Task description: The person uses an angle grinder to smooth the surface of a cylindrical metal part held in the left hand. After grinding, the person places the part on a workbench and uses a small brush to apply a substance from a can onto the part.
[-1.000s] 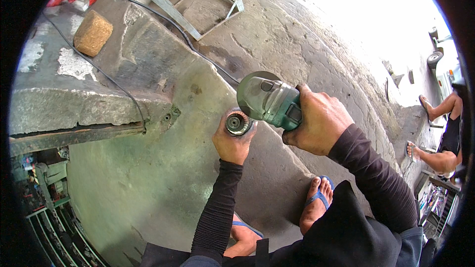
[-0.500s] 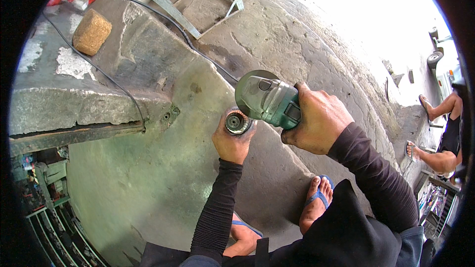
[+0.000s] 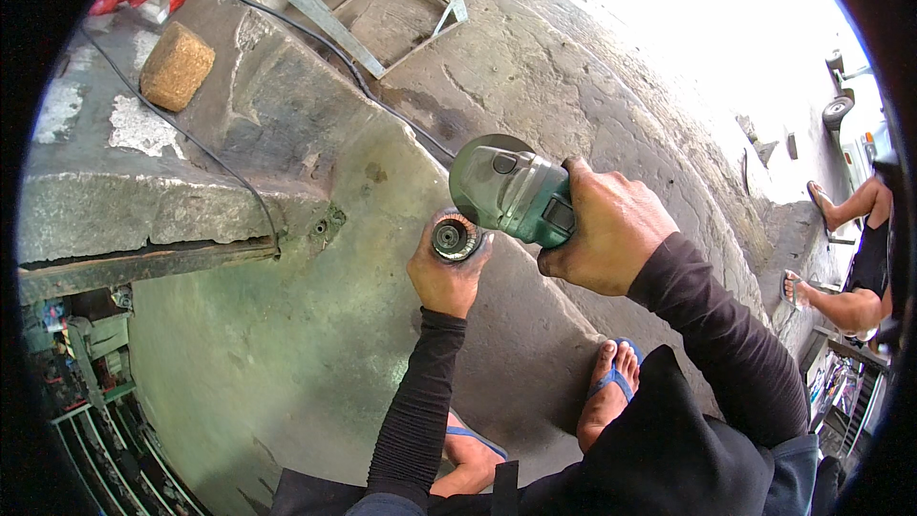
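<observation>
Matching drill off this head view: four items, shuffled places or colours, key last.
1. Green power tool
2. Round metal part
3. Tan block
4. Camera wearer's sandals

A. On the grey ledge, upper left
B. In the left hand
C. Blue straps
D. In the right hand

Pairs: 1-D, 2-B, 3-A, 4-C

The left of two cameras perched on that person's head peers steeply down, its fisheye rim bending straight edges. It looks closely onto the left hand (image 3: 445,279) near centre and right hand (image 3: 614,232) toward three o'clock; the floor (image 3: 248,354) reaches toward eight, bright ground (image 3: 659,19) toward one.
</observation>
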The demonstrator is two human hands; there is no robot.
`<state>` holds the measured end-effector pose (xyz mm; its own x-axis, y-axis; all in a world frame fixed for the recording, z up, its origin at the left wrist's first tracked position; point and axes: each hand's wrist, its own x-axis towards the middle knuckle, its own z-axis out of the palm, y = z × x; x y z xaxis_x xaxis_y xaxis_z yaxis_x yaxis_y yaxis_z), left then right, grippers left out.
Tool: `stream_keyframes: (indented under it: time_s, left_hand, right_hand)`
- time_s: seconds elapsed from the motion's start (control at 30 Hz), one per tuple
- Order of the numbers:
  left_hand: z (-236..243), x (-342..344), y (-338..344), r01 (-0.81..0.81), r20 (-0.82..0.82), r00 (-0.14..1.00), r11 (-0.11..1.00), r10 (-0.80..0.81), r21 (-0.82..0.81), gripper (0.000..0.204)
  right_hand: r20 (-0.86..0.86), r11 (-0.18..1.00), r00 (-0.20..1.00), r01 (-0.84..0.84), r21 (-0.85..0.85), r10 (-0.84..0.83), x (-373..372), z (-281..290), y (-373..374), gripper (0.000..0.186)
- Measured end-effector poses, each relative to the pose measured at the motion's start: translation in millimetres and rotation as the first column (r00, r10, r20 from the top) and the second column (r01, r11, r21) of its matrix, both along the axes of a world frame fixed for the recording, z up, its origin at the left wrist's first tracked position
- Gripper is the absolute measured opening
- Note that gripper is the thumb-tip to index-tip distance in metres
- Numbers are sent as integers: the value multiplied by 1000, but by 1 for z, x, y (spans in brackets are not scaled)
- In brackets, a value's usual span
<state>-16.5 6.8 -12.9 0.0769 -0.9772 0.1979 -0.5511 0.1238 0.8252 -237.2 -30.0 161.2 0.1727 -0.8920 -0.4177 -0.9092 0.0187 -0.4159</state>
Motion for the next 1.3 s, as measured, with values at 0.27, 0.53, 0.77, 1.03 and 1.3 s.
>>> stream_keyframes:
  time_s: [0.27, 0.53, 0.77, 1.03, 1.3]
  left_hand:
    - [-1, 1, 0, 10, 22, 1000, 1000, -10, -21, 55]
    - [1, 1, 0, 11, -17, 1000, 1000, -11, 10, 53]
    - [1, -1, 0, -8, -36, 999, 1000, 9, 22, 54]
    - [2, 0, 1, 4, -62, 998, 998, 0, 63, 54]
    - [1, 2, -1, 39, -49, 998, 999, -38, 18, 52]
  right_hand:
    - [16, 999, 1000, -13, -44, 14, 2, -3, 0, 58]
    - [28, 997, 999, -21, -69, 23, 2, -2, 0, 55]
    - [17, 998, 1000, 15, -54, -14, 0, 0, -3, 59]
    - [34, 995, 999, -35, -96, 38, 1, -7, -1, 59]
    - [32, 998, 999, -36, -60, 38, 0, -6, 1, 59]
